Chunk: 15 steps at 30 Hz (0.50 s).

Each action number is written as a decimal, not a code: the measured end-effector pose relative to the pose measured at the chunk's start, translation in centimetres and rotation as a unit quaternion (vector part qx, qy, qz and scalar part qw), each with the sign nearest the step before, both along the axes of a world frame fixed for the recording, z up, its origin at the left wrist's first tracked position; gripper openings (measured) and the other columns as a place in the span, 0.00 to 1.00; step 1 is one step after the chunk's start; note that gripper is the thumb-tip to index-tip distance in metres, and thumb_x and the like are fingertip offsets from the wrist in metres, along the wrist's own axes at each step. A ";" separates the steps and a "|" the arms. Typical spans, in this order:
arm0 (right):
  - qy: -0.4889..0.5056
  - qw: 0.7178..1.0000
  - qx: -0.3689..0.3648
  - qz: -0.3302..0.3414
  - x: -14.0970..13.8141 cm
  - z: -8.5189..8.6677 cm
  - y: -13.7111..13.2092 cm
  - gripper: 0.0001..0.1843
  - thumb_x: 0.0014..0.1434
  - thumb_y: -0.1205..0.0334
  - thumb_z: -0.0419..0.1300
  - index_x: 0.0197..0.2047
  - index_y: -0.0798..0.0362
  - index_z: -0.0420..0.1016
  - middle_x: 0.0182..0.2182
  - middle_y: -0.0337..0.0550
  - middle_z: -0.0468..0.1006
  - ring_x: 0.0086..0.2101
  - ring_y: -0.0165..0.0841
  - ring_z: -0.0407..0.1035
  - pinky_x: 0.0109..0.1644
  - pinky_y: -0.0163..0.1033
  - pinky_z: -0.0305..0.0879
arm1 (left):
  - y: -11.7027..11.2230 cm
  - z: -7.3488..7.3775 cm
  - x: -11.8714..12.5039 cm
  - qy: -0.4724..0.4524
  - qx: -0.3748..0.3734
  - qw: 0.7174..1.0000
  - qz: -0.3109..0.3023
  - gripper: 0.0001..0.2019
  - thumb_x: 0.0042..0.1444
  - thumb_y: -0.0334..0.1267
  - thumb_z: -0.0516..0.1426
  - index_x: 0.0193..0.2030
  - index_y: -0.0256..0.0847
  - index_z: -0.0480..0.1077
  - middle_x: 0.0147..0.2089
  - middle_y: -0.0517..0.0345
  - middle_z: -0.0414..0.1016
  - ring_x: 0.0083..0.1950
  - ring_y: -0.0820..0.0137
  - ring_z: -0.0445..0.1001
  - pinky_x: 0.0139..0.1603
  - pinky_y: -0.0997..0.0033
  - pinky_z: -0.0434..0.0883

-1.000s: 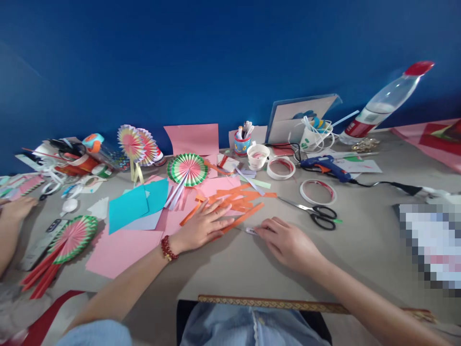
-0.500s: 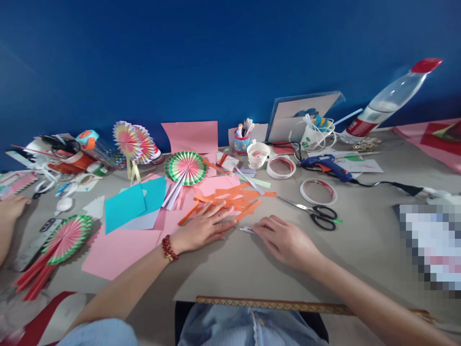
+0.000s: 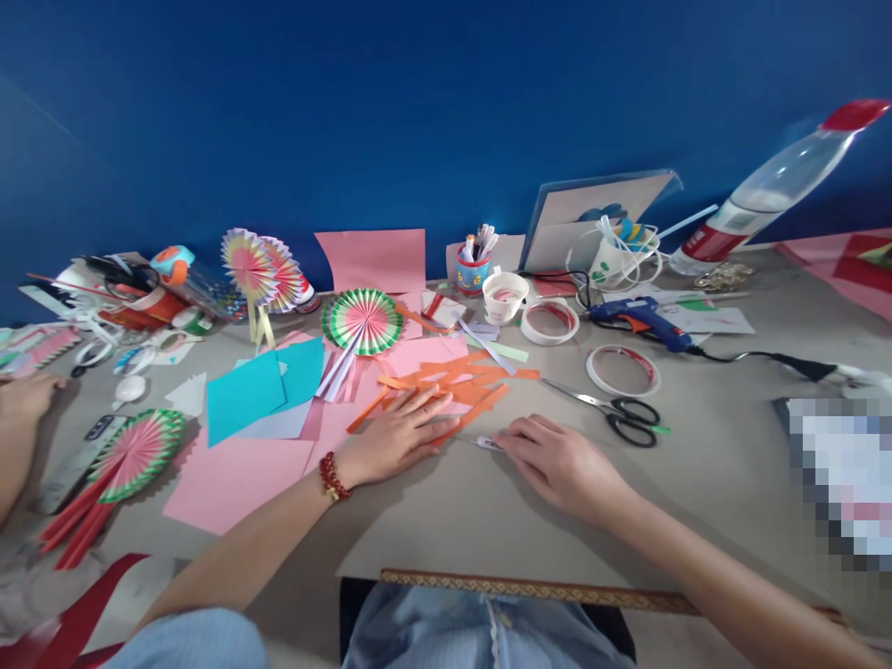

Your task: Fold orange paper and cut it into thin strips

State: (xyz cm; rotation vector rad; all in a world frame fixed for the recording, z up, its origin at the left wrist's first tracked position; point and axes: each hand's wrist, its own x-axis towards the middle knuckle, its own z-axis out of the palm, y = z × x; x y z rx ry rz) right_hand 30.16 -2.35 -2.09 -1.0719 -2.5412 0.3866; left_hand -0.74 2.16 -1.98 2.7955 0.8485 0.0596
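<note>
My left hand (image 3: 396, 435) lies flat with its fingers spread on a heap of orange paper strips (image 3: 460, 383) and pink paper (image 3: 229, 478). A red bead bracelet (image 3: 332, 477) sits on that wrist. Just to the right, my right hand (image 3: 561, 460) rests on the grey board (image 3: 488, 520) with its fingertips pinched on a small craft knife (image 3: 486, 443), whose tip points at the strips. Black-handled scissors (image 3: 617, 413) lie beyond the right hand.
Paper fans (image 3: 362, 321) (image 3: 136, 453), turquoise paper (image 3: 261, 388), tape rolls (image 3: 623, 369) (image 3: 549, 321), a blue glue gun (image 3: 641, 321) with its cord, cups, a pen pot (image 3: 472, 271) and a tilted bottle (image 3: 780, 186) crowd the table. Another person's hand (image 3: 24, 400) rests at the left edge.
The orange strips have been drawn together under my left hand, which shifted slightly. The view moved a little; my right hand stays on the knife.
</note>
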 end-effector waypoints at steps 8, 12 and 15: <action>0.001 1.000 -0.001 -0.001 -0.7 0.0 0.0 0.17 0.68 0.70 0.50 0.52 0.52 0.76 0.41 0.49 0.76 0.41 0.37 0.70 0.44 0.40 0.68 | 0.3 -0.2 -0.1 0.006 -0.005 1.000 -0.015 0.27 0.74 0.49 0.46 0.76 0.58 0.44 0.79 0.61 0.40 0.79 0.59 0.37 0.76 0.45 0.46; 0.005 1.000 0.000 0.010 -0.9 0.2 0.4 0.17 0.69 0.69 0.49 0.51 0.52 0.77 0.40 0.49 0.77 0.40 0.36 0.70 0.43 0.39 0.68 | 0.3 -0.4 -0.2 0.010 0.003 1.000 -0.021 0.27 0.74 0.48 0.46 0.76 0.57 0.44 0.79 0.60 0.39 0.79 0.58 0.36 0.76 0.44 0.45; 0.000 1.000 0.001 0.012 -0.8 0.3 0.7 0.17 0.70 0.68 0.48 0.51 0.52 0.77 0.40 0.49 0.77 0.40 0.36 0.70 0.43 0.40 0.68 | 0.3 -0.4 -0.3 0.015 0.009 1.000 -0.026 0.27 0.74 0.48 0.46 0.77 0.55 0.45 0.79 0.59 0.38 0.79 0.59 0.36 0.76 0.45 0.45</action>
